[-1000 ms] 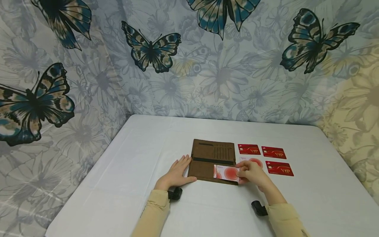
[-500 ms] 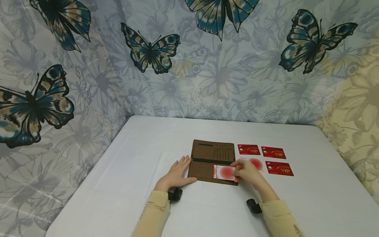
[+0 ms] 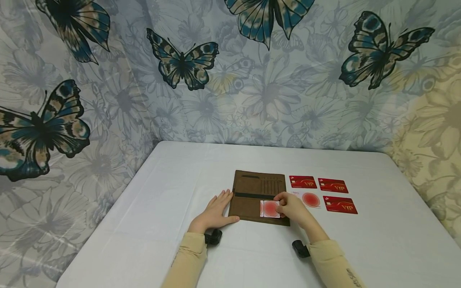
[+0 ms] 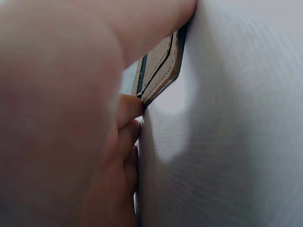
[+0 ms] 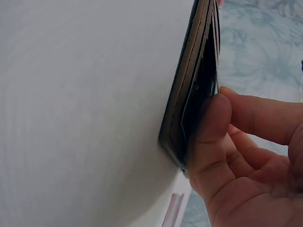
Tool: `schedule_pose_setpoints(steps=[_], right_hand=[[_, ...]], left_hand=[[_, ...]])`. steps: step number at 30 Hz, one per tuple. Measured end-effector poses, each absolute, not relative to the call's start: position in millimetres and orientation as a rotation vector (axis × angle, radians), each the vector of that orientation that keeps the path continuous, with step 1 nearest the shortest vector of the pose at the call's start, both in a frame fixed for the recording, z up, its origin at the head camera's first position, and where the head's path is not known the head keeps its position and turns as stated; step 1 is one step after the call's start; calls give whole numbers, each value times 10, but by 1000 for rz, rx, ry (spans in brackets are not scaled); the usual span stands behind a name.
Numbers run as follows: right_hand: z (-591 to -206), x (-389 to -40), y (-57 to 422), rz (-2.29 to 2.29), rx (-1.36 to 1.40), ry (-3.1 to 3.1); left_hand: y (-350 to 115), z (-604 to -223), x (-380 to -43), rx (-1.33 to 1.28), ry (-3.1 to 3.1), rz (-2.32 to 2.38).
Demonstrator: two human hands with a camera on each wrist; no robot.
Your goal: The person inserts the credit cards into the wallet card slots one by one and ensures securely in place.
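Observation:
A brown wallet (image 3: 248, 183) lies opened flat on the white table in the head view. My right hand (image 3: 295, 210) pinches a white card with a red circle (image 3: 270, 209) by its right end, between thumb and index finger. The card lies over the wallet's lower half, and a narrow strip of similar print shows at its left. In the right wrist view the card appears edge-on at the fingertips, beside a dark gap in the wallet (image 5: 182, 90). My left hand (image 3: 213, 212) rests with spread fingers at the wallet's left edge, its thumb at the lower left corner.
Right of the wallet lie three red VIP cards, the upper left (image 3: 303, 181), upper right (image 3: 333, 185) and lower right (image 3: 340, 205). Another white card with a red circle (image 3: 310, 199) lies just behind my right hand. A butterfly-patterned backdrop (image 3: 201, 116) borders the table (image 3: 144, 224).
My right hand has moved left with the pinched card, and less of the card shows at the wallet's lower half. My left hand has stayed in place.

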State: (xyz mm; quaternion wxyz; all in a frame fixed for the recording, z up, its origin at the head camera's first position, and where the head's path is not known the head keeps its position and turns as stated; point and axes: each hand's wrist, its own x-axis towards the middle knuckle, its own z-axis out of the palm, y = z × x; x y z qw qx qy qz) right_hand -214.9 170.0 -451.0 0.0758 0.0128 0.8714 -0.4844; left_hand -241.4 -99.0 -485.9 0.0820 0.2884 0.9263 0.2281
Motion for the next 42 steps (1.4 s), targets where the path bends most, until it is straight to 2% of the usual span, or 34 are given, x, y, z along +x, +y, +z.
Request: schedule_pose_setpoints(steps=[10, 42], right_hand=[[-4491, -2164, 1579, -1274, 79, 2731], [-4556, -2104, 1513, -1359, -54, 2736]], left_hand=[[-991, -4860, -2411, 865, 2766, 693], [-985, -4860, -2426, 862, 2759, 689]])
